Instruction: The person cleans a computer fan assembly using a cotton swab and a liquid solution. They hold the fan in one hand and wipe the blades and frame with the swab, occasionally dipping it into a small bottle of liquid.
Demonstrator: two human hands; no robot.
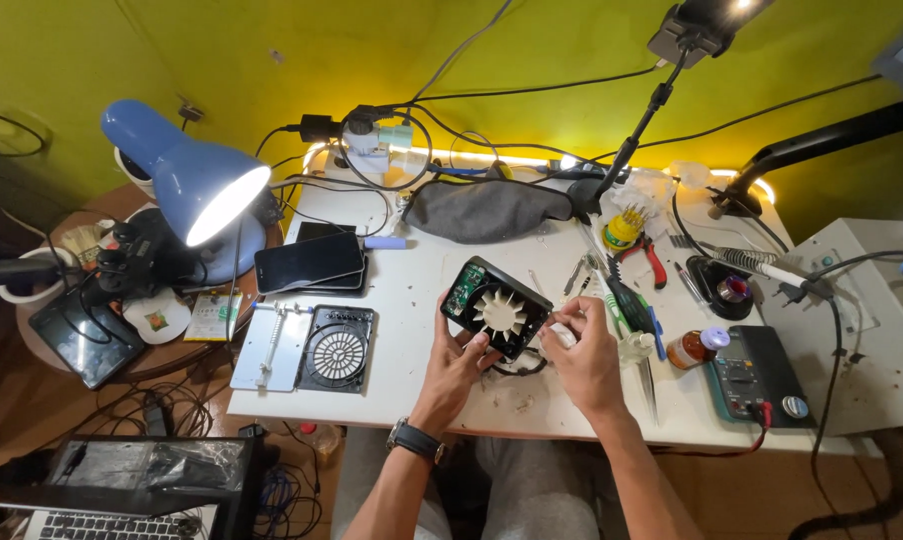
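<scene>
I see the left hand [459,362] gripping the fan [496,308], a black housing with white blades, above the white table [412,385] near its front edge. The right hand [584,350] pinches a small white piece [563,336] at the fan's right corner. One brown bottle [690,349], contents unclear. Two phones [310,262] stacked. One multimeter [757,375], one grille [339,348].

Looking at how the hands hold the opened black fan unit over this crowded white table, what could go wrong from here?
1. The left hand tilts the opened black fan unit with white blades by one edge; it may slip.
2. The right hand works beside the exposed green circuit board, which could be damaged.
3. The small brown bottle stands near the right forearm and could be knocked over.
</scene>
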